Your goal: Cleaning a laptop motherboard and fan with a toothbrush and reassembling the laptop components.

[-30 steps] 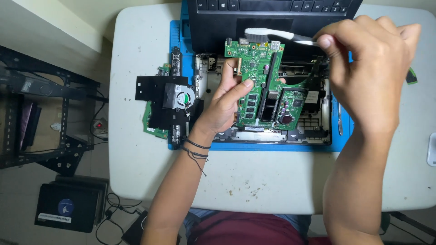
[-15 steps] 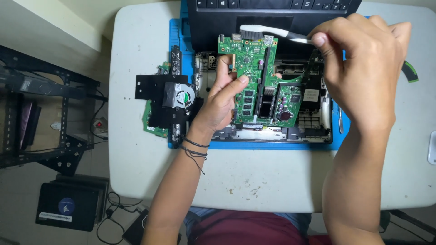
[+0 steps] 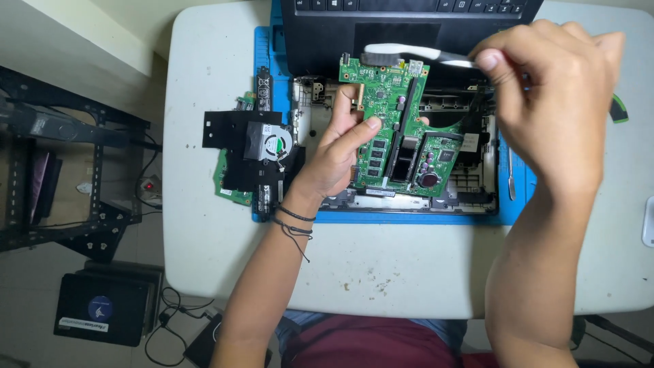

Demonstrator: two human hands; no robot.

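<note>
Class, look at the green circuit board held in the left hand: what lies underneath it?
Under the green circuit board sits the opened laptop base on a blue mat. The left hand tilts the board up; the base's middle beneath it is covered and cannot be seen.

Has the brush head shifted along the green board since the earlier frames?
Yes. The brush has slid left along the green board's top edge.

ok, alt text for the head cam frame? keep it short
Seen from above, the left hand holds a green circuit board over an opened laptop chassis while the right hand brushes the board's top edge with a white toothbrush. A cooling fan assembly lies left on the blue mat.
</note>
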